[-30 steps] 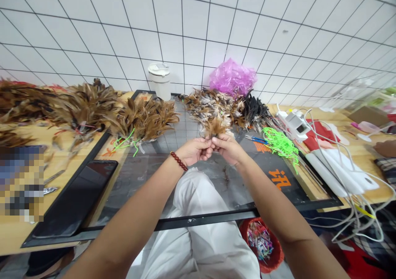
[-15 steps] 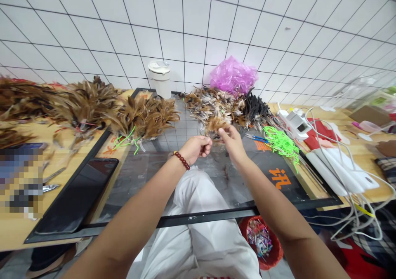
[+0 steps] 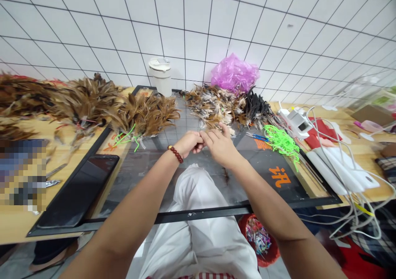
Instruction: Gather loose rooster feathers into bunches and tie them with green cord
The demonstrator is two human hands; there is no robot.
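My left hand (image 3: 191, 143), with a dark red bead bracelet at the wrist, is closed in a pinch above the glass-topped board (image 3: 148, 176). My right hand (image 3: 219, 146) meets it fingertip to fingertip, its fingers pressed together over the left thumb and forefinger. Whatever lies between them is hidden. Just beyond the hands is a pile of mottled brown and white feathers (image 3: 213, 106), with black feathers (image 3: 257, 109) at its right end. A bunch of brown feathers (image 3: 148, 114) lies farther left, bright green ties (image 3: 126, 138) at its base.
Blue-handled thread snips (image 3: 259, 137) lie beside a heap of green strings (image 3: 281, 143). A white lidded cup (image 3: 161, 79) and a pink plastic bag (image 3: 235, 73) stand by the wall. A black phone (image 3: 80, 192) rests at left; white cables (image 3: 346, 163) trail at right. Below is a red bin (image 3: 269, 256).
My right hand has moved left and down, its fingers now over the left fingertips. My left hand has shifted slightly left and up. Earlier there was a gap between the hands.
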